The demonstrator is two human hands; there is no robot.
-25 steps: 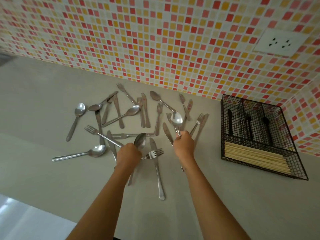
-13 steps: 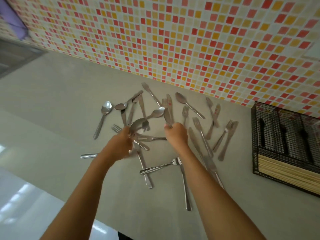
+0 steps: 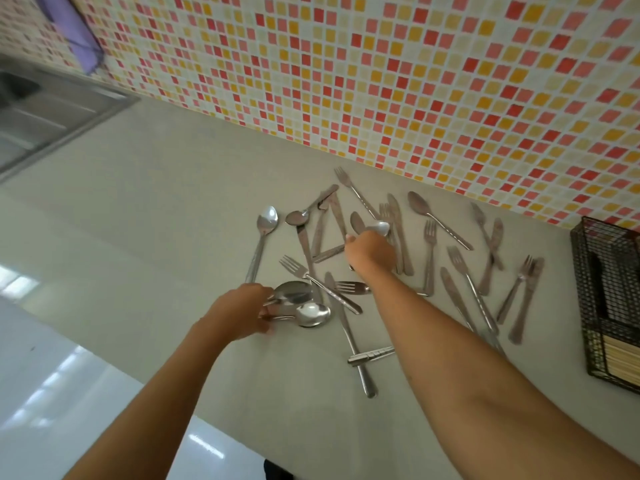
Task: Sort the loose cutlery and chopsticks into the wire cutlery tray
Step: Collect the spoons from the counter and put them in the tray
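Cutlery (image 3: 429, 258) lies scattered across the centre and centre-right of the frame on a pale countertop (image 3: 166, 202), below a mosaic tile wall (image 3: 381, 81): forks, knives and spoons, many crossing or overlapping one another.

Left hand (image 3: 239, 313), lower centre-left of the frame:
- Fingers curled closed around the handles of two spoons (image 3: 301, 303).
- Both bowls project to the right of the knuckles, one above the other.
- The lower bowl appears to rest on or just above the countertop; which one cannot be told.

Right hand (image 3: 370, 251), centre of the frame:
- Fingers bent down and drawn together over the pile.
- A spoon bowl (image 3: 379, 228) shows just above the knuckles and a knife tip (image 3: 356, 221) beside it.
- The fingertips are hidden, so it cannot be told whether they grip either item or only touch it.

Wire cutlery tray (image 3: 602, 306), right edge of the frame, partly cut off:
- Black mesh, standing on the countertop, well apart from both hands.
- Light-coloured chopsticks (image 3: 620, 362) fill its near compartment.
- Dark utensils stand in the far compartments.

A lone spoon (image 3: 265, 237) lies at the left end of the pile, just above the left hand. A steel sink (image 3: 41, 112) occupies the upper left of the frame.
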